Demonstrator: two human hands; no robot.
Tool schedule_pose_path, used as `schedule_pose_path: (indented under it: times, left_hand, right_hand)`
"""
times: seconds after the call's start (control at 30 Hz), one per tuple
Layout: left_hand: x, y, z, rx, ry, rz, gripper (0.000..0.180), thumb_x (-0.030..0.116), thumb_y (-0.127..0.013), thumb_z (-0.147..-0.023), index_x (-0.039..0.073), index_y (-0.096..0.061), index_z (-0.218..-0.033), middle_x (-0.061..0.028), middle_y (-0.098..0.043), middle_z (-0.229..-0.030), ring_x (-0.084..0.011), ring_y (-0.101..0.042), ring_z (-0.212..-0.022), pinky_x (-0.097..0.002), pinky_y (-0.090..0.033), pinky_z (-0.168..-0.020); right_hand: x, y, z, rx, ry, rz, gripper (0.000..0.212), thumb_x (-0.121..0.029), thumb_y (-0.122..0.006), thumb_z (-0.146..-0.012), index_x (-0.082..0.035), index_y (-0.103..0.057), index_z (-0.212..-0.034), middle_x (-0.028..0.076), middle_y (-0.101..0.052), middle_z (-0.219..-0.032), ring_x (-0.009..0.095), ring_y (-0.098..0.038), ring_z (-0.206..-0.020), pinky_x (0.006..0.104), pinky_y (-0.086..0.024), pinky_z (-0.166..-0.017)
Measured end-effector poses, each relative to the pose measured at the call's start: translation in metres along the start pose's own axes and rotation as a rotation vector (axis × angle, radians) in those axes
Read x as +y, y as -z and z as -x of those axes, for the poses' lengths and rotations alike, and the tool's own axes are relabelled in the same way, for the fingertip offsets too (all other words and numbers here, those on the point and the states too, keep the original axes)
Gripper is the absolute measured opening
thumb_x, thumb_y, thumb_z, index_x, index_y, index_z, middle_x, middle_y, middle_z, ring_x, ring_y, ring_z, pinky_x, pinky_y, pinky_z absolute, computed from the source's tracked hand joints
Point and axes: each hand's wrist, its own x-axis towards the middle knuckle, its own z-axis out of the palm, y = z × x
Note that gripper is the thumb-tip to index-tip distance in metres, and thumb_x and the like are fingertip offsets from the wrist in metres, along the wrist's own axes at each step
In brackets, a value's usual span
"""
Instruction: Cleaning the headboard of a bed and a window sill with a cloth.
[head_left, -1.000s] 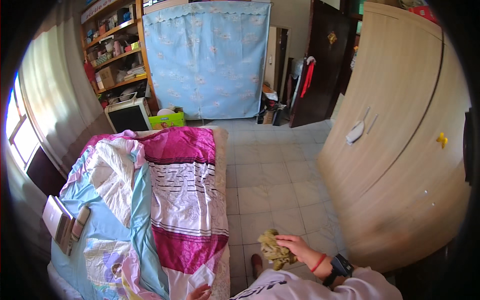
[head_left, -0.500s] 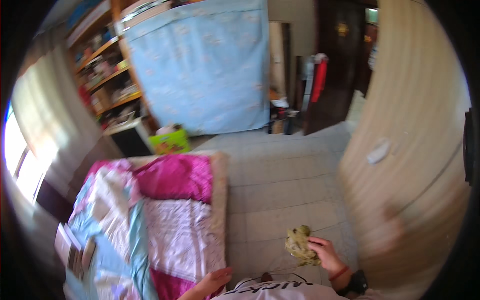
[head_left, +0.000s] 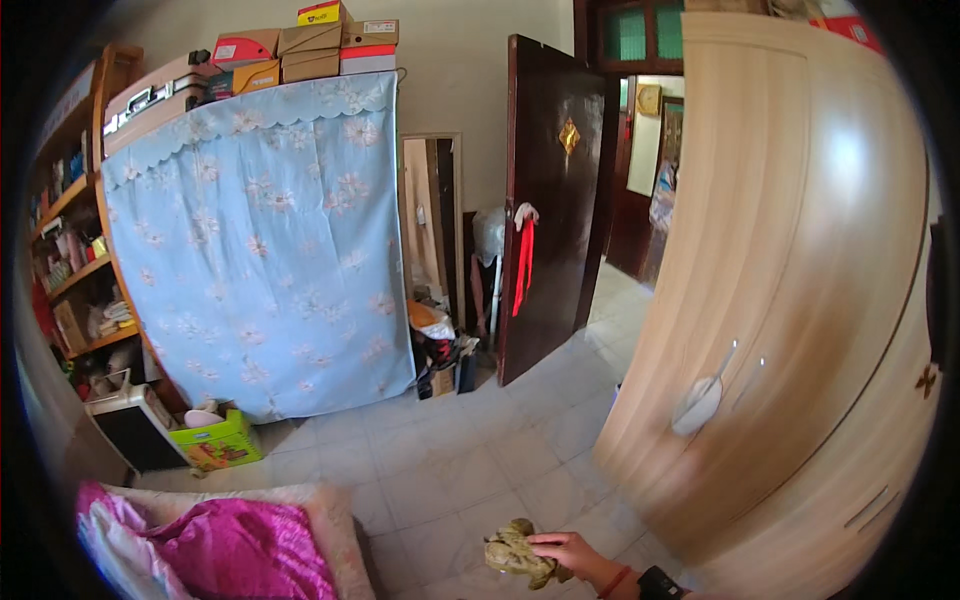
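Observation:
A crumpled olive-green cloth [head_left: 513, 552] is gripped in my right hand [head_left: 568, 553], its folds hanging past the fingertips above the tiled floor. The fingers press together on its right side. A red band and a dark watch [head_left: 660, 583] circle that wrist. My left hand is outside the picture. To the left of the cloth lies the end of a bed [head_left: 335, 530] with a shiny magenta cover [head_left: 235, 555] and pale bedding bunched on it.
A wooden wardrobe [head_left: 760, 300] with a white item on its handle [head_left: 697, 405] fills the right. Ahead, a dark door [head_left: 550, 220] stands ajar with a red ribbon [head_left: 523, 265]. A blue floral curtain [head_left: 260, 260], a green box [head_left: 215, 443] and shelves [head_left: 70, 270] occupy the left.
The view has swung up and to the right, toward the door and wardrobe. My left hand has gone out of the picture; my right hand still holds the cloth.

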Motion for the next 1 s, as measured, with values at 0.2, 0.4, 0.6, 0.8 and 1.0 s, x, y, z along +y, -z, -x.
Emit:
schedule_pose_path:
  times: [0.2,0.4,0.6,0.8,1.0]
  left_hand:
    - [0.104,0.032,-0.109,-0.069,-0.146,-0.115,0.041,0.018,-0.057,-0.083,-0.002,-0.047,-0.117,-0.0113,-0.057,-0.105,-0.0172,-0.053,-0.096,-0.0294,-0.043,-0.082]
    - [0.189,0.049,-0.177,-0.458,-0.491,-0.428,0.039,0.018,-0.049,-0.088,0.0,-0.043,-0.122,-0.0111,-0.048,-0.12,-0.0166,-0.043,-0.112,-0.026,-0.033,-0.095]
    - [0.193,0.08,-0.234,-0.129,-0.262,-0.241,0.04,0.02,-0.054,-0.085,0.007,-0.045,-0.122,-0.0088,-0.057,-0.107,-0.014,-0.053,-0.096,-0.0268,-0.042,-0.084]
    - [0.25,0.179,-0.238,0.4,-0.005,-0.205,0.037,0.018,-0.056,-0.084,0.0,-0.049,-0.115,-0.0094,-0.059,-0.102,-0.015,-0.054,-0.094,-0.0273,-0.044,-0.08]
    - [0.199,0.256,-0.234,0.735,0.16,0.224,0.036,0.012,-0.055,-0.084,-0.004,-0.048,-0.115,-0.0081,-0.057,-0.103,-0.0144,-0.053,-0.093,-0.026,-0.042,-0.081]
  right_hand:
    - [-0.032,0.008,-0.103,0.068,-0.081,-0.099,0.029,-0.017,-0.064,-0.075,-0.004,-0.062,-0.101,0.003,-0.061,-0.094,0.01,-0.054,-0.082,0.0225,-0.043,-0.075]
    - [-0.057,0.015,-0.214,0.166,-0.229,-0.229,0.029,-0.011,-0.063,-0.074,0.0,-0.061,-0.101,0.006,-0.061,-0.093,0.014,-0.054,-0.086,0.0262,-0.044,-0.076]
    - [-0.095,-0.027,-0.378,-0.021,-0.143,-0.106,0.028,-0.007,-0.062,-0.073,0.005,-0.059,-0.098,0.007,-0.061,-0.092,0.013,-0.055,-0.084,0.0259,-0.044,-0.075]
    - [-0.16,-0.129,-0.53,-0.401,-0.134,0.028,0.027,-0.011,-0.061,-0.074,0.001,-0.061,-0.098,0.005,-0.061,-0.087,0.011,-0.055,-0.08,0.0245,-0.044,-0.074]
    - [-0.215,-0.23,-0.625,-0.609,-0.211,-0.111,0.027,-0.007,-0.056,-0.072,0.003,-0.059,-0.097,0.006,-0.061,-0.089,0.014,-0.057,-0.082,0.0265,-0.045,-0.075]
